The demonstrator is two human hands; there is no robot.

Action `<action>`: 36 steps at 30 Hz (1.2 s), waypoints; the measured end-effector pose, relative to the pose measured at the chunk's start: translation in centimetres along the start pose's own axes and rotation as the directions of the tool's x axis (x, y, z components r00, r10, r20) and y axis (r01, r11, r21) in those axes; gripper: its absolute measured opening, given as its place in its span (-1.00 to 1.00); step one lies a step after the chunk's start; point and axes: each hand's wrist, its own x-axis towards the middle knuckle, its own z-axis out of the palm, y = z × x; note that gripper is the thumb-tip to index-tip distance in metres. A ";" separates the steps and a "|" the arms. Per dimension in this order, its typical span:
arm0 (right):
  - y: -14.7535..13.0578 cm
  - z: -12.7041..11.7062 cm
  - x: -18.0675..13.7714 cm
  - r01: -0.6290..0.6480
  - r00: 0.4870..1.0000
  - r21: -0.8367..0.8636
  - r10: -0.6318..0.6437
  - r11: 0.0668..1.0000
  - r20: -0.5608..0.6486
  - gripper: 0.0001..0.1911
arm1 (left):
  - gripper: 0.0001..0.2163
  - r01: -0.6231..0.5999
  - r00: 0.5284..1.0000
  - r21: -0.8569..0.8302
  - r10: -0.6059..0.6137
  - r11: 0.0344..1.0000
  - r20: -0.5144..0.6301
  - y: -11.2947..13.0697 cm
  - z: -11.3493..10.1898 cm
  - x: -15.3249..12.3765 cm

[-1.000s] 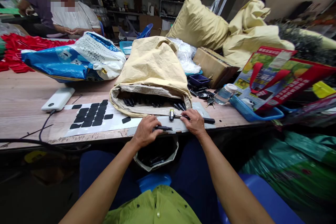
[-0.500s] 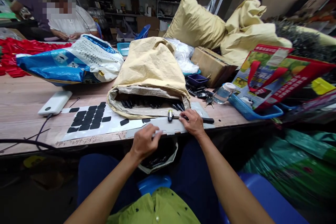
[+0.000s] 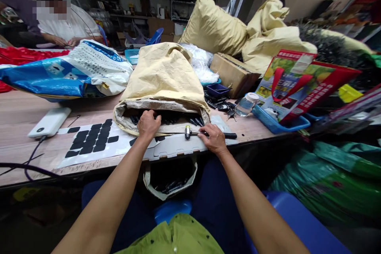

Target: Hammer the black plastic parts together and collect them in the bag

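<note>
My left hand (image 3: 149, 124) is at the mouth of a cream cloth sack (image 3: 160, 73), which lies on the table with long black pieces (image 3: 196, 120) inside. Its thumb and forefinger show slightly apart; the other fingertips are hidden. In my right hand (image 3: 214, 138) is a small hammer (image 3: 187, 132) with a yellowish and dark head and a black grip, held by its shaft low over a grey board (image 3: 175, 146) at the table edge. A white sheet (image 3: 111, 150) bearing rows of black rounded stickers (image 3: 89, 139) lies to the left.
An open bag (image 3: 169, 196) with black pieces sits below the table edge, between my knees. On the left are a white power bank (image 3: 50, 122) and a blue-white sack (image 3: 74, 75). A jar (image 3: 247, 104), keys and a blue basket (image 3: 279, 124) stand right. A person in white (image 3: 68, 24) sits beyond.
My left hand has moved forward and left, from over the table edge to the sack's mouth. The right hand keeps hold of the hammer. The whole view has shifted slightly.
</note>
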 end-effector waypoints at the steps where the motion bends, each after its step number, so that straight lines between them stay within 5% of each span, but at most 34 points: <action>1: 0.0 0.0 0.0 0.002 1.000 0.000 -0.002 1.000 0.000 -0.94 | -0.80 -0.072 0.997 -0.046 0.072 0.996 -0.017 -0.5 -0.2 -0.8; 5: 0.2 0.1 0.0 0.029 0.999 -0.026 -0.029 0.999 0.024 -0.92 | -0.86 -0.354 0.930 -0.210 0.366 0.911 0.020 -2.6 -0.8 -4.6; 8: 0.3 0.1 -0.1 0.068 0.997 -0.065 -0.065 0.996 0.044 -0.91 | -0.89 -0.423 0.884 -0.263 0.459 0.867 0.092 -3.5 -0.8 -6.8; 21: 0.3 -0.1 0.0 0.159 0.987 -0.100 -0.158 0.982 0.021 -0.85 | -0.83 -0.341 0.872 -0.392 0.443 0.854 0.206 -2.6 1.1 -7.4; 27: -3.9 -1.0 0.2 0.133 0.986 0.079 -0.123 0.988 -0.116 -0.80 | -0.83 -0.315 0.876 -0.390 0.423 0.865 0.231 -2.5 0.8 -7.3; 36: -8.8 -0.9 -0.1 0.173 0.985 0.054 -0.174 0.983 0.002 -0.78 | -0.92 -0.307 0.883 -0.369 0.407 0.877 0.234 -2.2 0.8 -7.3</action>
